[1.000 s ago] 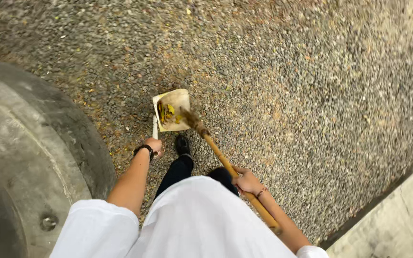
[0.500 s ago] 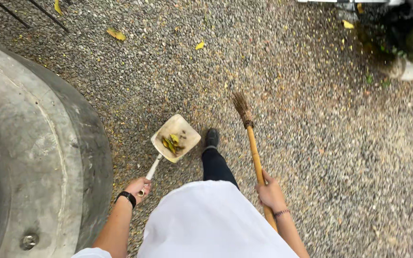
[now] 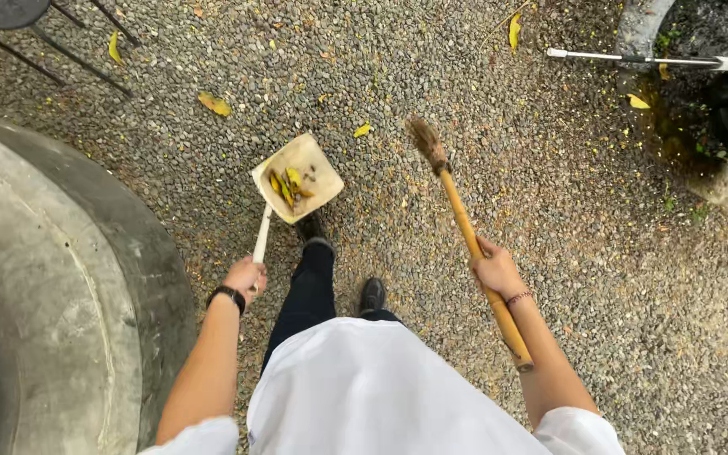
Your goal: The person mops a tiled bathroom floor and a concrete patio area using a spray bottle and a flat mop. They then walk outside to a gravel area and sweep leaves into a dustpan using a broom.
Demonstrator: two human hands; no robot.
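Ahead of the left hand (image 3: 244,275), its dustpan (image 3: 297,178) carries leaves (image 3: 288,185).

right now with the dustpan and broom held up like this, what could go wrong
The dustpan, held in the left hand by its thin handle, carries loose yellow leaves near its open edge; a tilt could spill them back onto the gravel. The right hand grips the broom mid-stick, so the brush may swing wide. The concrete slab edge beside the left foot might trip a step.
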